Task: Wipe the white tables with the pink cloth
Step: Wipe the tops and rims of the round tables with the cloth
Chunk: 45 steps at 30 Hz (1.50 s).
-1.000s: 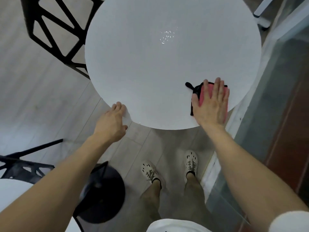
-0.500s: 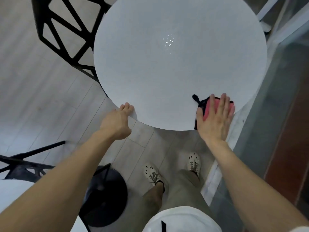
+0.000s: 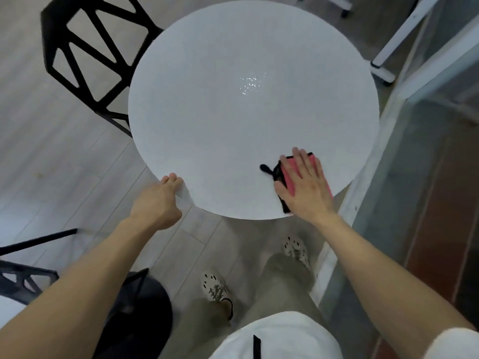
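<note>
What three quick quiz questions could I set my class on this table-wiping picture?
1. True or false: the right hand lies flat on the cloth near the table edge.
2. The left hand holds: A the table's rim; B the cloth; C the right hand.
3. Fill in: the chair beyond the table is ___ in colour.
Key: 1 true; 2 A; 3 black.
</note>
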Each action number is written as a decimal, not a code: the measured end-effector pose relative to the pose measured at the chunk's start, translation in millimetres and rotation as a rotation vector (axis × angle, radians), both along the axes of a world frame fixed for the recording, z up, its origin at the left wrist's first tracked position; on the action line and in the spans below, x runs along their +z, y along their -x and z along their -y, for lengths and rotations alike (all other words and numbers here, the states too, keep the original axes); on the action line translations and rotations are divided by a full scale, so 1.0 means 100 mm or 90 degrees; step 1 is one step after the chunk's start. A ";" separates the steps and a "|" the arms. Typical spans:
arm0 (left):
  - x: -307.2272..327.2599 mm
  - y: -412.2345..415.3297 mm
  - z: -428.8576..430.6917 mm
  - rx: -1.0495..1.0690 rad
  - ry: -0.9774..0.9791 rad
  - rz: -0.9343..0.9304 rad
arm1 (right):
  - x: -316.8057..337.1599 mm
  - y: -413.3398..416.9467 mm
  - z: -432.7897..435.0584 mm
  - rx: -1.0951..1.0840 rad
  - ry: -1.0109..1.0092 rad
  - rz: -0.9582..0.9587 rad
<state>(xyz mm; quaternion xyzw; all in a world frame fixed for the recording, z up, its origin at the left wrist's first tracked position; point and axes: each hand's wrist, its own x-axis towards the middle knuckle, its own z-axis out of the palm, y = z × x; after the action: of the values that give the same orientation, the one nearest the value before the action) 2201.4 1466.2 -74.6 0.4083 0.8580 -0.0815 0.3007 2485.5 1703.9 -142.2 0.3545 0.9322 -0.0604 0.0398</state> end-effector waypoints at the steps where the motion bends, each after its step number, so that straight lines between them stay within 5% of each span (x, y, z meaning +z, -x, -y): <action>1: 0.01 -0.01 -0.01 0.013 0.002 -0.006 | 0.02 -0.05 -0.16 -0.096 -0.012 0.007; 4: 0.02 -0.07 -0.11 0.065 -0.013 -0.038 | 0.03 0.47 0.00 -0.236 -0.010 -0.035; 9: 0.12 -0.38 -0.55 0.144 -0.075 -0.129 | -0.06 1.04 0.65 0.329 0.098 -0.083; 12: 0.19 -0.56 -0.91 0.156 -0.068 -0.116 | 0.01 0.57 -0.07 0.431 0.080 -0.081; 17: 0.12 -0.71 -1.46 0.146 -0.027 -0.086 | 0.04 0.15 -2.14 0.107 -0.005 -0.032; 21: 0.02 -0.69 -1.68 0.101 -0.024 -0.101 | 0.04 0.62 -1.89 -0.156 0.002 -0.084; 25: 0.00 -0.67 -1.73 0.101 -0.027 -0.117 | 0.07 0.70 -0.54 0.286 0.102 -0.071; 28: 0.04 -0.67 -1.71 0.098 -0.039 -0.119 | 0.08 0.49 -0.94 0.477 0.090 -0.091; 30: 0.05 -0.66 -1.69 0.090 -0.057 -0.121 | 0.03 0.42 -1.53 0.397 0.036 -0.125; 33: 0.04 -0.62 -1.56 0.110 -0.105 -0.081 | 0.01 0.38 -2.19 0.034 -0.050 -0.090; 36: 0.01 -0.59 -1.25 0.121 -0.127 -0.048 | -0.03 0.84 -1.51 -0.197 -0.026 -0.090; 38: 0.02 -0.62 -0.99 0.151 -0.132 -0.070 | -0.01 1.16 -0.60 -0.026 0.000 -0.113; 41: 0.04 -0.64 -0.67 0.203 -0.117 -0.105 | 0.09 1.20 0.24 0.422 0.099 -0.050; 43: 0.05 -0.65 -0.56 0.237 -0.083 -0.127 | 0.06 1.06 -0.05 0.619 0.084 -0.042; 45: 0.06 -0.69 -0.55 0.268 -0.056 -0.145 | 0.03 1.03 -0.71 0.602 0.045 -0.052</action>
<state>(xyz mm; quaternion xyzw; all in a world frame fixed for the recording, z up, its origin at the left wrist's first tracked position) 2270.3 1521.5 -68.4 0.2215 0.9552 -0.0249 0.1945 2382.0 1774.7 -139.0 -0.1126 0.9896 -0.0812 0.0383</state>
